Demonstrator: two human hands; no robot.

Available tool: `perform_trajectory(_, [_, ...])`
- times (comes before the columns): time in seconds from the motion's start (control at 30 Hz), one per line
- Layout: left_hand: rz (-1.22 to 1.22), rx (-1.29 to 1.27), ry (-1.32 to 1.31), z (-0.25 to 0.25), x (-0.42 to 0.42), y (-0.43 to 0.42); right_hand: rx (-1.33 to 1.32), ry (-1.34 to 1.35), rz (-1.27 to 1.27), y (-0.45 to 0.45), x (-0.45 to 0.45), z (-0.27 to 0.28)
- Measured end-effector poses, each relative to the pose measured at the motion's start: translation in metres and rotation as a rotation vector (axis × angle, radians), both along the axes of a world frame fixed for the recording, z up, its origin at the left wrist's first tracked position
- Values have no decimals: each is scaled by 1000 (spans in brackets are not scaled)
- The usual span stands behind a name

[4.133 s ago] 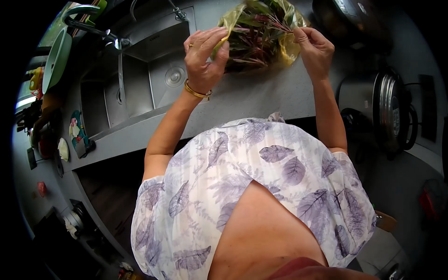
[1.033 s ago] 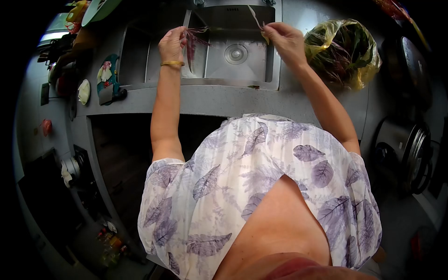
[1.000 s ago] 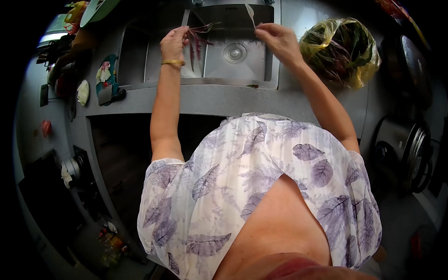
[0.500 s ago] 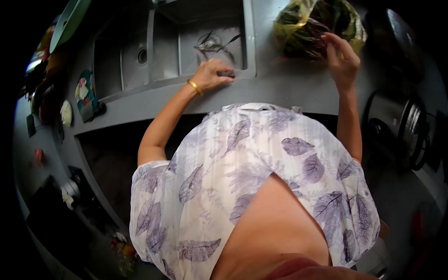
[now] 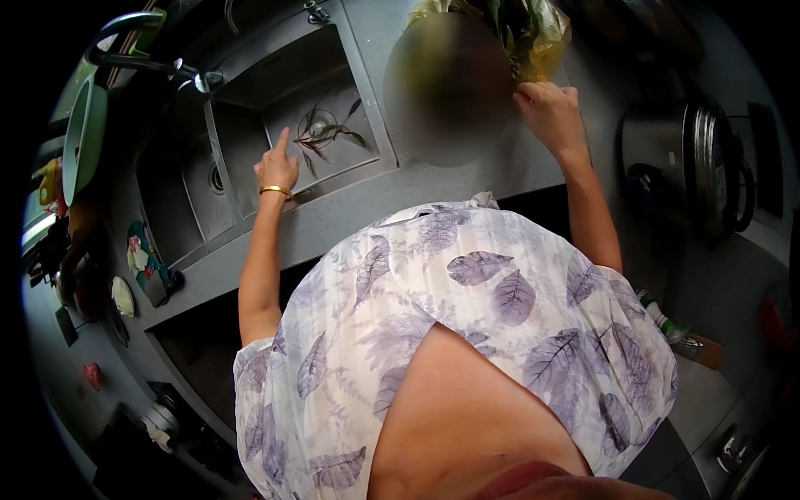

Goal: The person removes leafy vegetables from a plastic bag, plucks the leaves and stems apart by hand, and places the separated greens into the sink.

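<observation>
My left hand (image 5: 277, 169) is over the front edge of the steel sink (image 5: 354, 172), index finger stretched out, holding nothing. Several dark reddish-green sprigs (image 5: 329, 135) lie around the drain in the right basin. At the upper right, my right hand (image 5: 552, 117) has its fingers closed at the lower edge of the yellow plastic bag (image 5: 546, 37). Leafy greens (image 5: 504, 25) show in the bag's opening. A round blur hides much of the bag and the counter beside it, and what the right fingers pinch cannot be made out.
A faucet (image 5: 200, 77) reaches over the sink from the upper left, near a pale green basin (image 5: 85, 142). On the right stands a steel cooker (image 5: 683, 167). A small white dish (image 5: 122, 296) and a teal item (image 5: 146, 258) are at the left.
The sprigs once held by my left hand now lie in the sink. My left hand has moved left from the sink's front rim and its index finger is extended. My right hand has closed by the bag.
</observation>
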State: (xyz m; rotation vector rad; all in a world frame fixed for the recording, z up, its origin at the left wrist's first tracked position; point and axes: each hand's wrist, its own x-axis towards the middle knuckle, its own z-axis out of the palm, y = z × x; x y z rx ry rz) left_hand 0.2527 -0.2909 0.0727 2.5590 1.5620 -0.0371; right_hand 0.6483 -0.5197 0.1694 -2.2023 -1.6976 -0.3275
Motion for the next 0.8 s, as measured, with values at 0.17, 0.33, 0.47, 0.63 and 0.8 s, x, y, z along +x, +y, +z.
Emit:
perform_trajectory(0.17, [-5, -21, 42, 1, -1, 24, -32, 170, -82, 4, -12, -2])
perform_trajectory(0.33, [-161, 354, -197, 18, 23, 2, -134, 268, -99, -1, -16, -7])
perform_trajectory(0.47, [-248, 199, -385, 28, 36, 4, 17, 353, -44, -7, -18, -7])
perform_trajectory(0.63, [-351, 222, -639, 76, 73, -9, 373, 697, -49, -3, -23, 20])
perform_trajectory(0.8, [-424, 198, -960, 127, 110, -21, 643, 653, 98, 21, -14, 59])
